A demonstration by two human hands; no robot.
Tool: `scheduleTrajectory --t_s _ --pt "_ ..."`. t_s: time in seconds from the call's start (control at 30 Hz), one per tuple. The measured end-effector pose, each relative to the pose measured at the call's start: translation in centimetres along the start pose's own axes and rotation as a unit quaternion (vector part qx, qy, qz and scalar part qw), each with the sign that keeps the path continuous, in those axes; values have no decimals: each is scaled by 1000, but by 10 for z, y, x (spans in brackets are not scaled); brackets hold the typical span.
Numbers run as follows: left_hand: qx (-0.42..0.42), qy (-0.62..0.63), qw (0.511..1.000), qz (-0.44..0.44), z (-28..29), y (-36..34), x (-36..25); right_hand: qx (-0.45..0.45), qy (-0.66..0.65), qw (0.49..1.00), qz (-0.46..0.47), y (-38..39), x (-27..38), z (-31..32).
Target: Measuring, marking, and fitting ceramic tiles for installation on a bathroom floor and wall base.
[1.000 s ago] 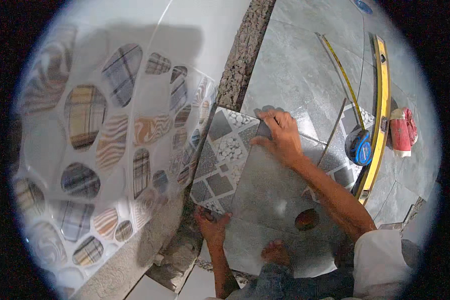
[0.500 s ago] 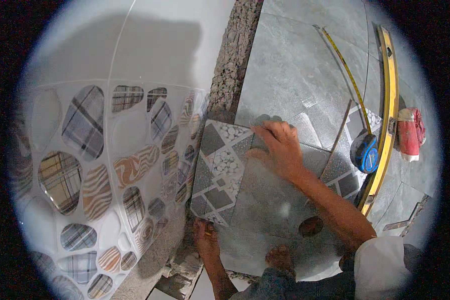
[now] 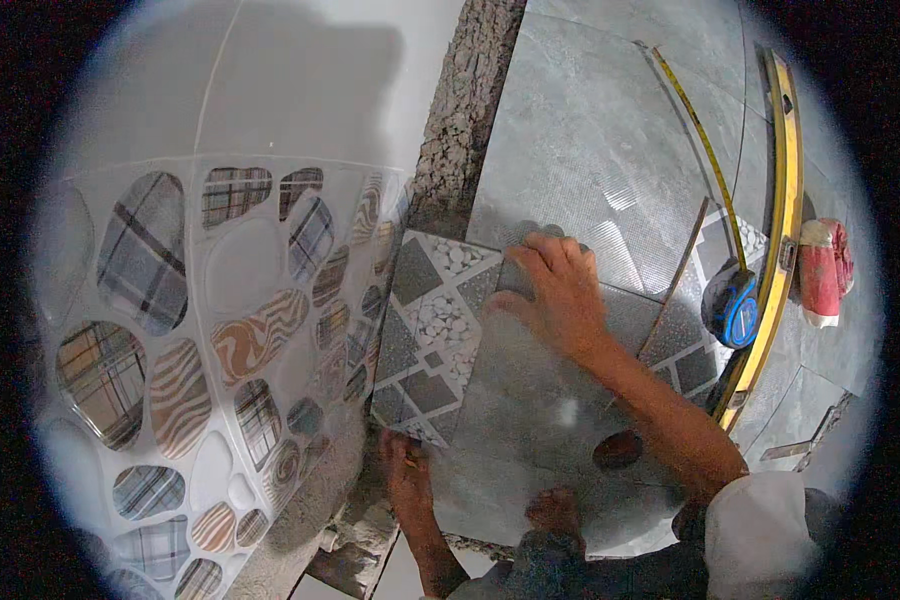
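Note:
A patterned grey-and-white tile strip lies along the base of the pebble-patterned wall, beside the rough, broken strip. My right hand has its fingers curled at the tile’s upper right corner, on the grey floor tiles. My left hand grips the tile’s lower end, its fingertips partly hidden there. Right of my right hand, a second patterned tile lies on the floor, with a blue tape measure on it, its yellow tape pulled out.
A long yellow spirit level lies at the right. Beside it is a red and white crumpled packet. A bare foot rests below my hands, and a dark round object is on the tiles near it.
Both hands and the tile have shifted slightly to the left, toward the wall, over the last half second. The view has also moved, so more upper wall shows than a second ago.

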State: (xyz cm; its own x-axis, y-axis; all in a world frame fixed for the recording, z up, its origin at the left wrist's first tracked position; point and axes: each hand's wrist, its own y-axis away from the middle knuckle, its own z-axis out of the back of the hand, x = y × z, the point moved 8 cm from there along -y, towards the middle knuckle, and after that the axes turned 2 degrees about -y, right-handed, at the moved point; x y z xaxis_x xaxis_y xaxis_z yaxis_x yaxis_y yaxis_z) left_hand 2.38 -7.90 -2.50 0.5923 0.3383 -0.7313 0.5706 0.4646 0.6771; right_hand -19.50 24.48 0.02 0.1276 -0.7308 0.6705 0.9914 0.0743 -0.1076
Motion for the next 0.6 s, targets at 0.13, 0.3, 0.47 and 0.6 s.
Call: scheduleTrajectory --t_s 0.13,0.3,0.47,0.6 --pt "17 90 996 5 -4 -1 -1 -19 6 1000 12 1 1 2" --pt "59 171 983 27 -18 6 -2 -7 2 1000 -6 -1 -2 -2" --pt "4 51 999 -13 -12 8 -8 -18 -1 1000 3 0 -1 0" --pt "1 26 1000 1 -7 5 -2 -8 3 1000 -3 0 -2 -1"
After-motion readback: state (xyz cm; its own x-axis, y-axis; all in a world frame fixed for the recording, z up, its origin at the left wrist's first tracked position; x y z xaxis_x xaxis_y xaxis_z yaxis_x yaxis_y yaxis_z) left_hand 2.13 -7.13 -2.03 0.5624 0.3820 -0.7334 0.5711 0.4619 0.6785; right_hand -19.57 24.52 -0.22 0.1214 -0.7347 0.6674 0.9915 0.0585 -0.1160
